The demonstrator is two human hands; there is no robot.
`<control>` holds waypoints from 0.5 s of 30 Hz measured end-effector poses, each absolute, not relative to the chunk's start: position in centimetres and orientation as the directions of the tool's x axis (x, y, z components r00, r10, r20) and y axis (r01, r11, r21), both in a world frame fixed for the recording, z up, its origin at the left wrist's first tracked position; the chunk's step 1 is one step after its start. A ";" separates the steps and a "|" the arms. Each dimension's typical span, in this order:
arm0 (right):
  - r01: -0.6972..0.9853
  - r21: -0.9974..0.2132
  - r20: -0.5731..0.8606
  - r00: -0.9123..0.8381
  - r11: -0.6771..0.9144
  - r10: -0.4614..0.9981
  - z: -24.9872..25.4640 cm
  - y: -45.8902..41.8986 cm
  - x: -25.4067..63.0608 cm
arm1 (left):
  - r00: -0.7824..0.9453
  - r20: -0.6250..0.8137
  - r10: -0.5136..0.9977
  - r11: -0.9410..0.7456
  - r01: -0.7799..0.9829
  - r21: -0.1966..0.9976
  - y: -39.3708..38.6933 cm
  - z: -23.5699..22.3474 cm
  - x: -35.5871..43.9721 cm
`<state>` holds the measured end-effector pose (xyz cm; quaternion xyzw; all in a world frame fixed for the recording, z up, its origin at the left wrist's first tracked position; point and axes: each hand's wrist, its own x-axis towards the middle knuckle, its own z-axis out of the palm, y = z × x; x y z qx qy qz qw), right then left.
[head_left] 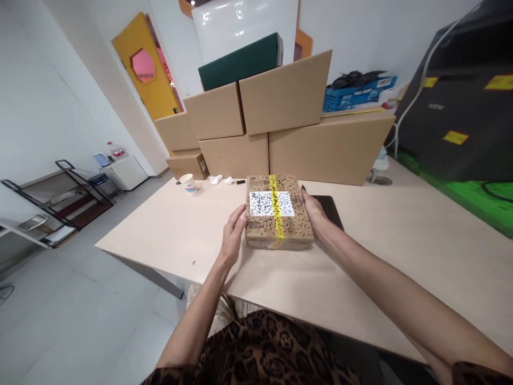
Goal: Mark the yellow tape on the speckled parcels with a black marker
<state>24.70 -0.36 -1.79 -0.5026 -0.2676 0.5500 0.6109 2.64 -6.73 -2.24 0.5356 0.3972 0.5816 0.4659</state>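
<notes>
You wear a leopard-print top (272, 347), its dark brown and near-black ground covered with tan-brown blotches ringed in black. Your left sleeve (172, 375) and right sleeve (476, 373) carry the same dark animal pattern, each cut short enough to leave your slim forearms (202, 318) bare. Your left hand (233, 235) and right hand (315, 211) are bare too, with a small dark patch, perhaps a nail, at one right fingertip. The garment's lower part blurs into shadow.
</notes>
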 end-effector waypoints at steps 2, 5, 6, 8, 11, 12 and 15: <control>-0.423 -0.896 -0.258 0.247 -0.135 0.934 -1.8 -0.2 24.4 | 0.023 0.197 0.980 -0.191 -0.152 0.970 -6.3 -2.6 2.7; -0.470 -0.875 -0.233 0.193 -0.119 0.953 -1.4 0.0 24.0 | 0.097 0.131 0.987 -0.105 -0.240 0.965 -6.0 -3.2 2.7; -0.476 -0.872 -0.223 0.174 -0.116 0.959 -1.3 0.1 23.9 | 0.096 0.118 0.988 -0.091 -0.247 0.965 -6.0 -3.4 2.7; -0.487 -0.864 -0.220 0.133 -0.129 0.966 -0.9 0.0 24.0 | 0.061 0.119 0.991 -0.102 -0.230 0.968 -6.2 -3.4 2.4; -0.510 -0.844 -0.219 0.044 -0.167 0.975 -0.4 -0.2 24.4 | 0.049 0.256 0.966 -0.248 -0.123 0.961 -7.1 -2.2 2.0; -0.515 -0.837 -0.215 0.003 -0.183 0.977 -0.3 -0.2 24.5 | 0.078 0.330 0.941 -0.325 -0.064 0.943 -7.6 -1.5 1.9; -0.508 -0.821 -0.216 -0.148 -0.261 0.965 -0.7 -0.3 24.5 | 0.239 0.539 0.808 -0.577 0.129 0.807 -9.4 0.6 2.2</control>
